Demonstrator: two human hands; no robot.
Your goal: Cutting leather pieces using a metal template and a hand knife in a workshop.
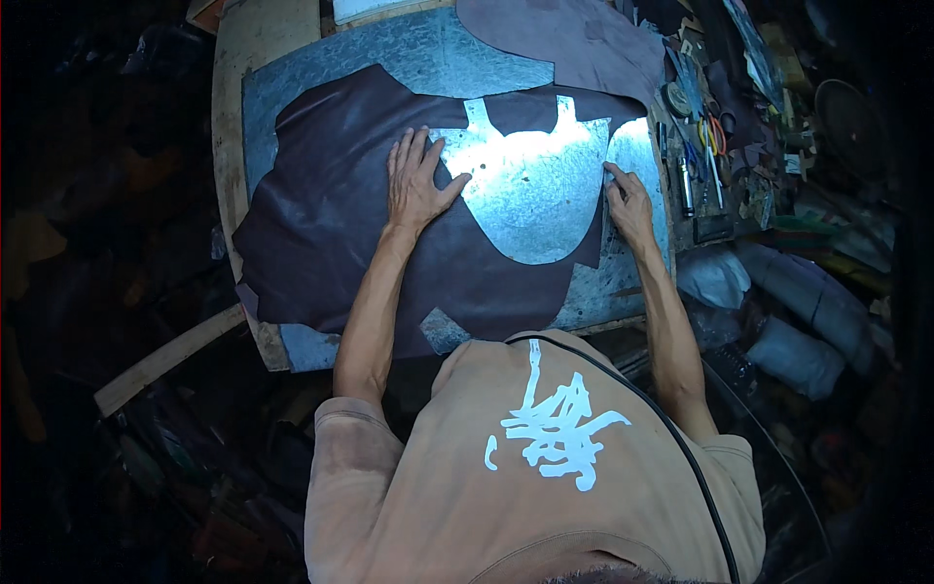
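A dark brown leather hide (331, 195) is spread over the metal-topped table. On its right part shows a bright, shiny metallic shape (530, 209) with two tabs at the far side and a rounded near edge. Glare hides whether it is a plate lying on the leather or bare metal seen through an opening. My left hand (416, 185) lies flat with its fingers spread on the leather, thumb reaching the shape's left edge. At the shape's right edge, my right hand (629, 204) has its fingers curled together, forefinger foremost. Anything pinched in them is too small to make out.
A greyish-purple leather piece (584, 44) covers the table's far right. Beyond the right edge lie scissors with orange handles (715, 136), a tape roll (675, 98) and other hand tools. Plastic-wrapped bundles (798, 355) sit lower right. A wooden strip (170, 360) juts out lower left.
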